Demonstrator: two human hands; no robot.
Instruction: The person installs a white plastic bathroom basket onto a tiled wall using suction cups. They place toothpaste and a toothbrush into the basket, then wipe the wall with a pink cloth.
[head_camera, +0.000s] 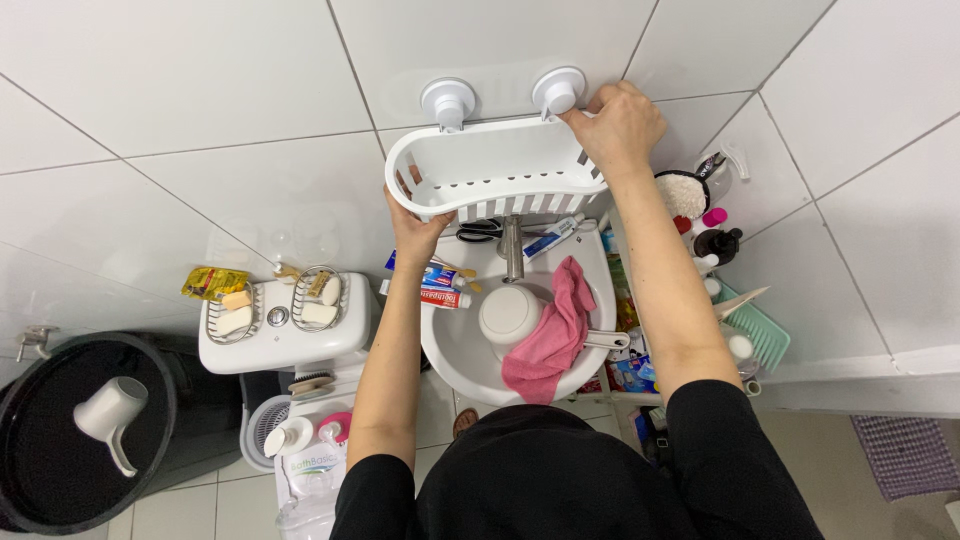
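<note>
I am seating the white shower caddy (495, 175) on the tiled wall above the sink (450, 345): left hand (415, 232) clamped under its front rim, right hand (620, 125) gripping beside the right suction cup (557, 90). Pressing both cups flat comes next, I judge.

1 head-worn camera looks steeply down from close above, facing the far white tiled wall (180, 90), with the round white basin (470, 365) near centre.

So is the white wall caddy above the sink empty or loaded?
Empty: the white caddy shows only its bare slotted floor. The left hand holds its front rim, the right hand its far corner.
</note>
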